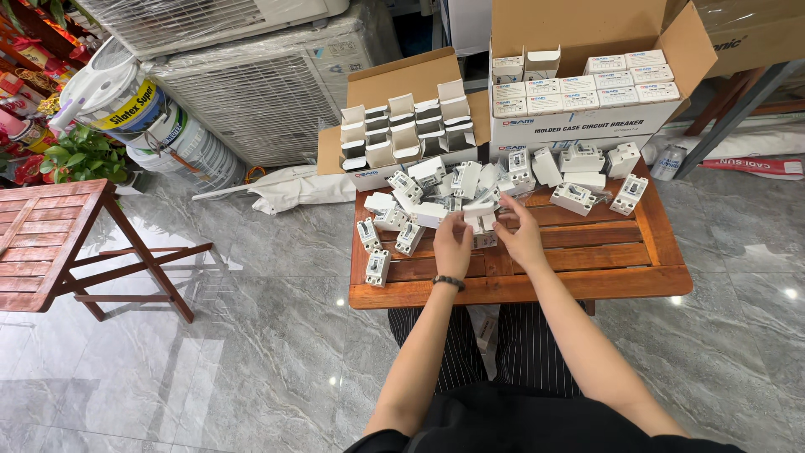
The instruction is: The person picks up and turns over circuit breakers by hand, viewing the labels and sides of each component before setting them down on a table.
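Slatted wooden table (587, 281); white plastic breakers (574, 198); glossy marble floor (251, 352).

Both bare forearms rise from the lower middle of the frame and converge toward the centre. The left hand (453, 245) sits just left of centre, back of the hand up, fingers curled forward and pinched together, a dark beaded band around its wrist. The right hand (521, 236) lies just beside it, slightly higher, fingers spread and bent inward, index finger stretched toward the upper left. The fingertips of the two hands nearly meet
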